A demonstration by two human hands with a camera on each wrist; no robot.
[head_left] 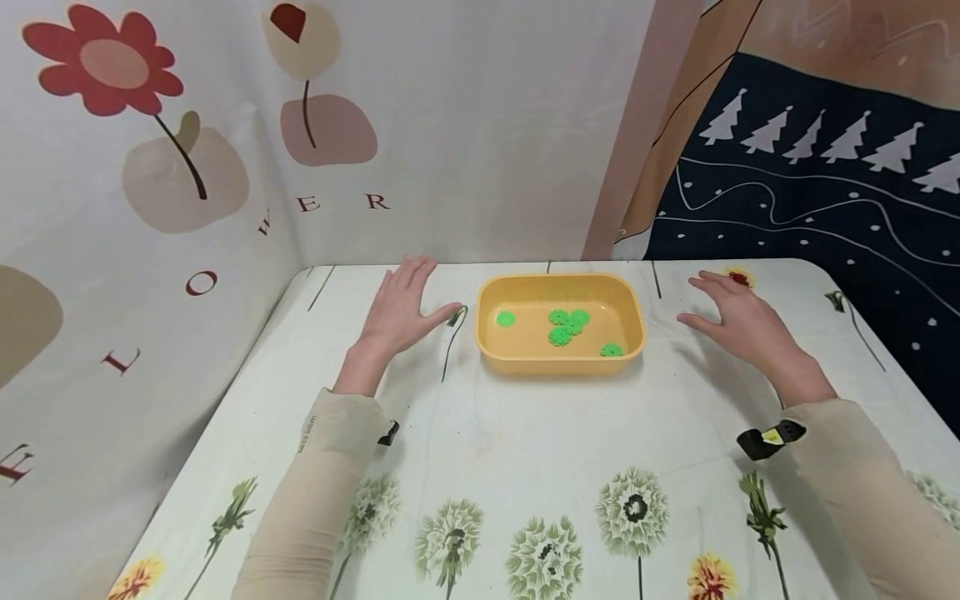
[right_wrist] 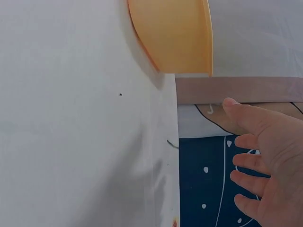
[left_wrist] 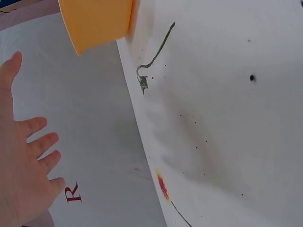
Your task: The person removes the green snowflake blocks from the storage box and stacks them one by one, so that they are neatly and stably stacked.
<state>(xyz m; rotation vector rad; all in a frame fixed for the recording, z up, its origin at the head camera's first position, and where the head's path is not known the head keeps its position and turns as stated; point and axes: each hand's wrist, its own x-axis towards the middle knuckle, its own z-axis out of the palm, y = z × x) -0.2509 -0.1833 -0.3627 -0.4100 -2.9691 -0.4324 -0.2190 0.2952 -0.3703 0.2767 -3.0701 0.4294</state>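
Note:
A yellow plastic basin (head_left: 561,365) stands toward the back of the table, between the two hands. Inside it lie several small green discs with notched edges (head_left: 559,336), a few of them bunched together and others apart. My left hand (head_left: 401,310) hovers to the left of the basin, fingers spread and thumb pointing toward it, holding nothing. On the other side my right hand (head_left: 738,321) is held above the table, its fingers extended and also empty. Both wrist views show a gap between the hand and the basin's outer wall (left_wrist: 97,23).
A white cloth printed with dandelions and flowers covers the table (head_left: 480,433). Behind it hangs a pale curtain (head_left: 465,133) with flower prints and letters. At the right a dark blue cloth (head_left: 810,200) with white trees hangs past the table's edge.

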